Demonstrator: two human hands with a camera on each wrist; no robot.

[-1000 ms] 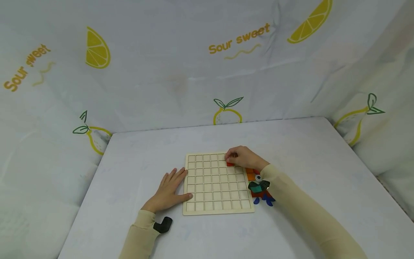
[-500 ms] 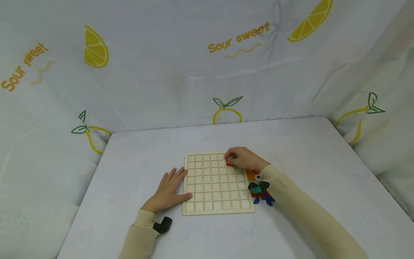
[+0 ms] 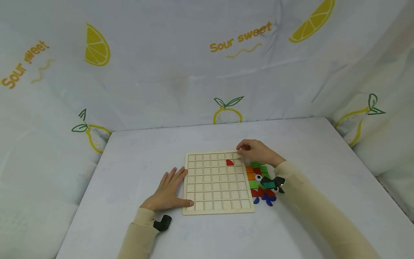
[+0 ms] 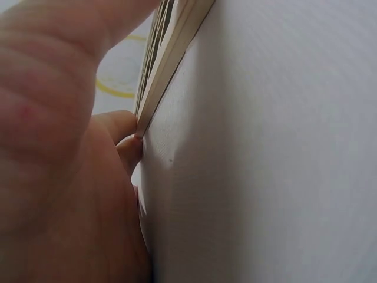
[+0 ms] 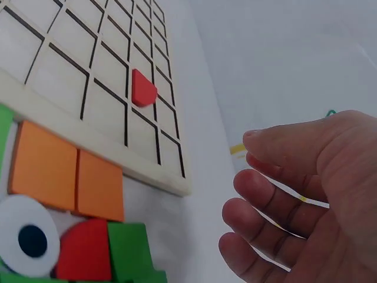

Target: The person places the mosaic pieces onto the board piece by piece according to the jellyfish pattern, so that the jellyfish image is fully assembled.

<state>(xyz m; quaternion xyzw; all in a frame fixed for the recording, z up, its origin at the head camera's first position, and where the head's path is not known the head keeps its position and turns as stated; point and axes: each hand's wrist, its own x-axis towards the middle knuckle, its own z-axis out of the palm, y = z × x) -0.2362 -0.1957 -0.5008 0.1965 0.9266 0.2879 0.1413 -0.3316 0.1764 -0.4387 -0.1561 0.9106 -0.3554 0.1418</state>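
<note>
A pale wooden grid board (image 3: 213, 181) lies on the white table. One red quarter-round piece (image 3: 229, 162) sits in a square near its far right corner. My left hand (image 3: 168, 192) rests spread along the board's left edge, its thumb over the near left corner area and its fingertips at the rim. Beyond the far right corner hovers my right hand (image 3: 258, 151), fingers loosely bent. In the right wrist view that hand (image 5: 288, 194) holds nothing, and its thumb and fingertips are apart from the red piece (image 5: 143, 88).
Right of the board lie coloured pieces: orange squares (image 3: 250, 173), green ones (image 3: 253, 184), a white disc with a dark dot (image 3: 258, 177), red pieces (image 3: 255, 193) and blue ones (image 3: 269, 199). My right forearm (image 3: 317, 201) passes over part of them. A lemon-print cloth (image 3: 145, 90) hangs behind.
My right hand has let go of the red piece, leaving it in its square, and moved right and away from it. The left thumb has slid slightly nearer; otherwise that hand stays put.
</note>
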